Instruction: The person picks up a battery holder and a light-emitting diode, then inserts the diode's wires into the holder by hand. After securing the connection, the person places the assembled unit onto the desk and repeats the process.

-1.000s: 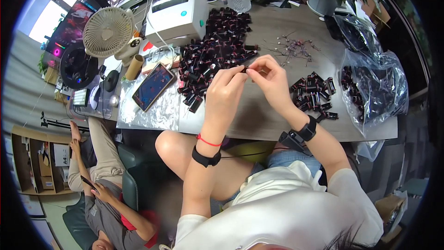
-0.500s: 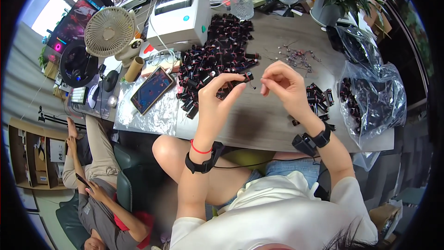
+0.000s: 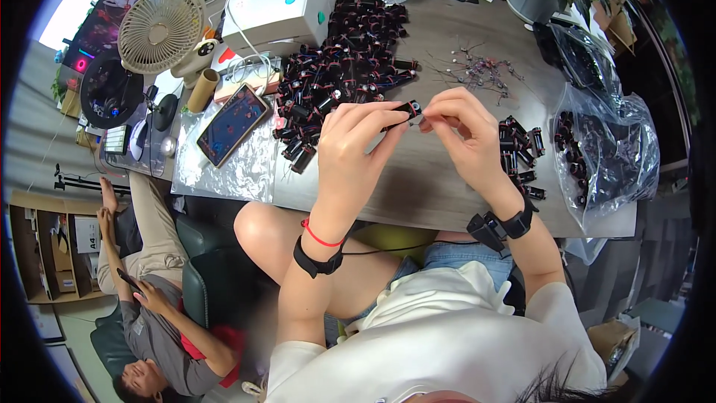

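Observation:
My left hand [image 3: 352, 151] pinches a small black cylindrical part [image 3: 407, 110] between thumb and fingers. A pale, round end of the part faces right. Close against that end, my right hand [image 3: 468, 136] has its thumb and fingertips pressed together; whatever they grip is too small to make out. Just beyond my left hand spreads a big pile of similar black cylinders [image 3: 350, 45] with red and dark wires. To the right of my right hand lies a smaller group of black cylinders [image 3: 516, 151]. Farther back is a loose heap of thin-wired little pieces [image 3: 483, 73].
A clear plastic bag [image 3: 615, 153] with black parts lies at the right table edge. On the left are a phone [image 3: 234, 125], a cardboard tube [image 3: 203, 91], a fan [image 3: 161, 31] and a white printer [image 3: 287, 11]. Another person [image 3: 160, 313] sits at lower left holding a phone.
My hands have come closer together, and my right fingertips now meet the end of the black part. My left fingers have closed in more around it. The whole view has shifted slightly.

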Demonstrator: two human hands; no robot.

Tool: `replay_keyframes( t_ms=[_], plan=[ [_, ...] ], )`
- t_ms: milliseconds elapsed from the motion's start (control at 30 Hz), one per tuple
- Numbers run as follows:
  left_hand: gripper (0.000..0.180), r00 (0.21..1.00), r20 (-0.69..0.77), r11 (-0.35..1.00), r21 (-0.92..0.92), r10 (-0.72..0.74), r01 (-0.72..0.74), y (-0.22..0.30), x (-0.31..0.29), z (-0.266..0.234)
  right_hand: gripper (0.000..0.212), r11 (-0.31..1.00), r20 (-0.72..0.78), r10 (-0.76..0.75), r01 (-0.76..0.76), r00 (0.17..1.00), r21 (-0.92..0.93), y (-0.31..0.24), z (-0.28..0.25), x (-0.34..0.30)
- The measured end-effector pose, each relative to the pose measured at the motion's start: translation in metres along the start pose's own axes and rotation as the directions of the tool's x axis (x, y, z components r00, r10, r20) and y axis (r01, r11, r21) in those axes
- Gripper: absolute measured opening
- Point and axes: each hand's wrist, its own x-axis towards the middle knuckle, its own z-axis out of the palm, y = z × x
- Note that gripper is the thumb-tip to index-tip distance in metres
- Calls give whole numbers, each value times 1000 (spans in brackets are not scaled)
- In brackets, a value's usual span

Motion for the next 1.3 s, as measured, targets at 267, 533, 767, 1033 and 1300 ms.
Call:
replay_keyframes(
  t_ms=[267, 533, 767, 1033, 1300],
  plan=[
    [14, 1000, 20, 1000, -1, 16, -16, -1, -3, -1, 14, 985, 28, -51, 55, 998, -162, -1, -2, 0],
    [16, 996, 54, 998, -6, 66, -66, -2, -1, -2, 13, 962, 89, -93, 113, 992, -247, -1, -7, 2],
    [16, 990, 73, 992, -43, 120, -117, -6, 1, -4, 18, 946, 98, 235, -250, 967, 204, -1, -10, 3],
    [16, 984, 86, 987, -42, 159, -156, -7, 2, -4, 21, 831, 214, 380, -433, 900, 348, -1, -16, 7],
    [16, 969, 117, 976, -51, 217, -213, -10, 2, -4, 22, 791, 299, 418, -506, 858, 345, -3, -20, 9]
  ],
)
